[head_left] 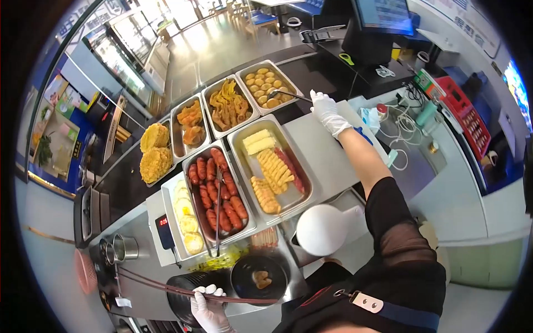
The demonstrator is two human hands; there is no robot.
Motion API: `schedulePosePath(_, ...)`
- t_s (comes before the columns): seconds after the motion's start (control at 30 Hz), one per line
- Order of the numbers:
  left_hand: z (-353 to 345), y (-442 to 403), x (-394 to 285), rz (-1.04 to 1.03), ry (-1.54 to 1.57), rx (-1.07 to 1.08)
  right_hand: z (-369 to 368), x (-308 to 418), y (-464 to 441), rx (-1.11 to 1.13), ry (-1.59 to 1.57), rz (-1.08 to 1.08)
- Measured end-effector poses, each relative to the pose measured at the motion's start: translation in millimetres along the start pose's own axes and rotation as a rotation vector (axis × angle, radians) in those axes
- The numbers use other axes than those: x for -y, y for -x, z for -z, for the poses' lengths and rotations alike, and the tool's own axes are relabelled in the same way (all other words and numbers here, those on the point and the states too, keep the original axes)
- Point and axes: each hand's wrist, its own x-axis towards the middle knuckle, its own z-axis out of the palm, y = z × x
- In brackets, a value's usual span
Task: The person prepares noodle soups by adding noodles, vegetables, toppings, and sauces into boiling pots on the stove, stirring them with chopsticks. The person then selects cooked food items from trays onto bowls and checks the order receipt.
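My left hand (210,312), in a white glove, is closed around a pair of long brown chopsticks (161,285) at the bottom of the view. Beside it is a black bowl (244,284) with a small brownish piece of food (261,279) inside. My right hand (329,113), also gloved, reaches forward and grips the dark handle of a ladle (294,96). The ladle's head rests among small round yellow-brown pieces that look like eggs (266,83), in the far right metal tray (295,91).
Metal trays hold sausages (211,194) with tongs (218,216) across them, skewered food (275,169), fried eggs (186,216), brown strips (227,105) and breaded patties (155,164). A white round container (321,230) stands near my body. Cables (408,125) and a monitor (386,16) are at right.
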Motion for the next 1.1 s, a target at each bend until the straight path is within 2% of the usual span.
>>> schedulePosePath(0.2, -57, 26, 15, -0.016, -0.04, -0.161, -51, -13, -30, -0.062, 0.013, 0.152)
schedulePosePath(0.27, -71, 28, 21, -0.033, -0.042, -0.152, -50, -14, -32, -0.082, 0.054, 0.17)
schedulePosePath(0.37, -82, 29, 26, -0.02, -0.006, -0.089, -36, -20, -38, -0.267, 0.118, 0.259)
schedulePosePath(0.47, -97, 30, 30, -0.029, -0.047, -0.101, -11, -31, -41, -0.259, 0.057, 0.25)
schedulePosePath(0.5, -99, 30, 30, -0.029, -0.045, -0.101, -1, -35, -43, -0.18, -0.051, 0.206)
schedulePosePath(0.63, -109, 29, 32, -0.044, -0.043, -0.115, 17, -53, -44, -0.011, -0.162, 0.197)
schedulePosePath(0.83, -115, 28, 33, -0.031, -0.023, -0.112, 30, -60, -56, 0.178, -0.181, 0.202)
schedulePosePath(0.93, -116, 29, 34, -0.027, -0.027, -0.129, 35, -68, -71, 0.256, -0.232, 0.172)
schedulePosePath(1.0, -114, 28, 35, -0.028, -0.019, -0.124, 33, -72, -84, 0.22, -0.282, 0.168)
schedulePosePath(1.07, -110, 27, 37, -0.023, -0.006, -0.122, 34, -73, -100, 0.5, -0.397, 0.134)
schedulePosePath(1.1, -110, 26, 37, -0.023, -0.005, -0.121, 33, -73, -106, 0.529, -0.486, 0.113)
